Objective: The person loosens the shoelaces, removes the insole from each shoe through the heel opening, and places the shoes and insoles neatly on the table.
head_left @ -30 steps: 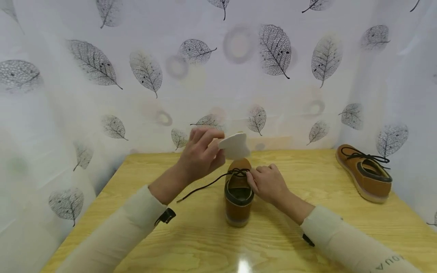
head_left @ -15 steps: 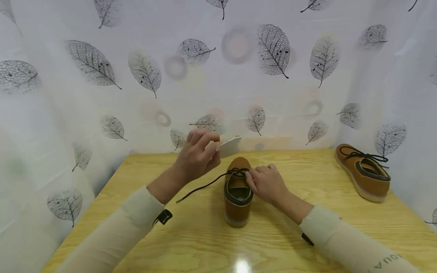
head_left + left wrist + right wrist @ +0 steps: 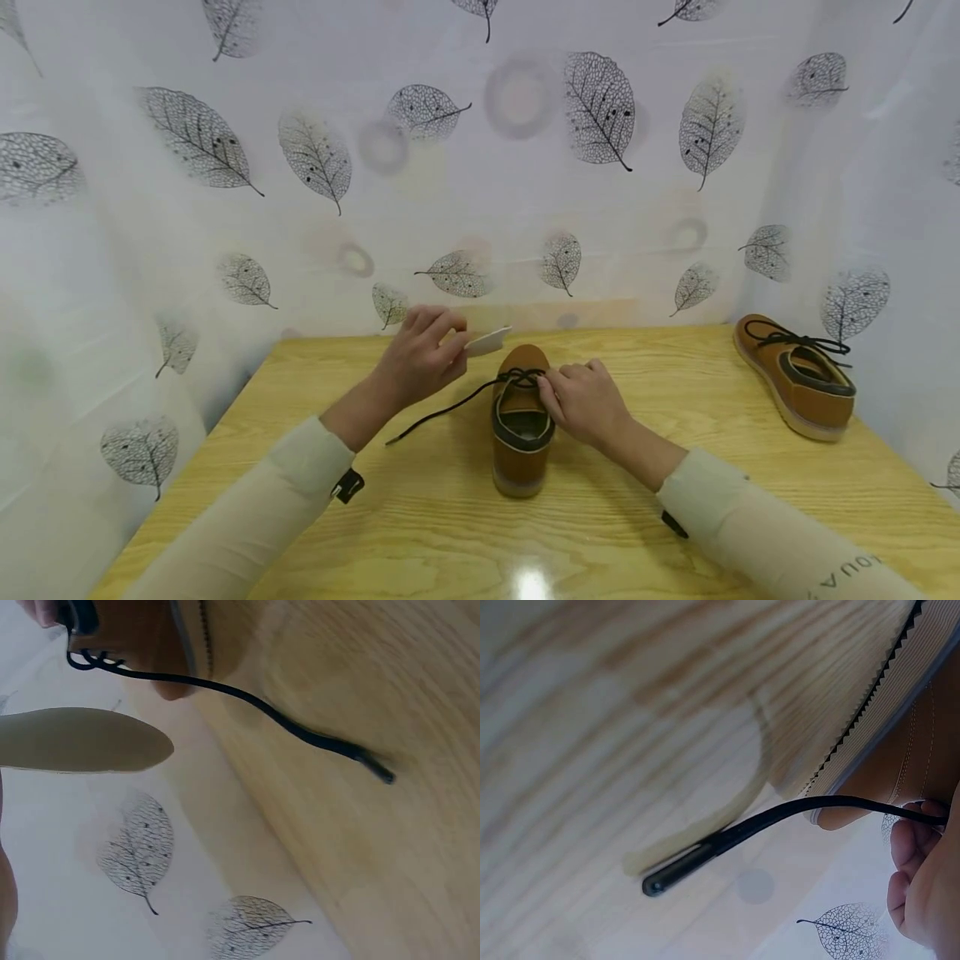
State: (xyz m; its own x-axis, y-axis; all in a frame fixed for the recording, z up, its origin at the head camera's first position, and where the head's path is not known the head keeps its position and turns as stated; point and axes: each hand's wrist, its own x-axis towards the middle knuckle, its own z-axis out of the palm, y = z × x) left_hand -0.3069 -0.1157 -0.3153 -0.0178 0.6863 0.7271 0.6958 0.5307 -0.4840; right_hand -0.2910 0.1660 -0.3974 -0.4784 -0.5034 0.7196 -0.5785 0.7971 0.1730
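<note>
A brown shoe (image 3: 521,467) with black laces sits mid-table in the head view, toe pointing away. My left hand (image 3: 423,354) is raised beyond the shoe's left side, pinching a thin, flat pale piece (image 3: 487,342) with a rounded outline; in the left wrist view this pale piece (image 3: 82,740) appears nearly edge-on, and its kind is unclear. My right hand (image 3: 588,404) is at the shoe's right, fingers curled at the lacing, pinching the black shoelace (image 3: 810,802). The lace's tipped end hangs free past the fingers. Another lace end (image 3: 300,729) stretches leftward over the table.
A matching brown shoe (image 3: 806,383), its lace tied in a bow, stands at the table's right rear. Behind the wooden table (image 3: 405,533) hangs a white leaf-patterned curtain (image 3: 450,192), which also closes off both sides.
My left hand has come down and slightly left with the pale piece, whose broad face has turned to a narrow one. The right hand and the shoe stay in place.
</note>
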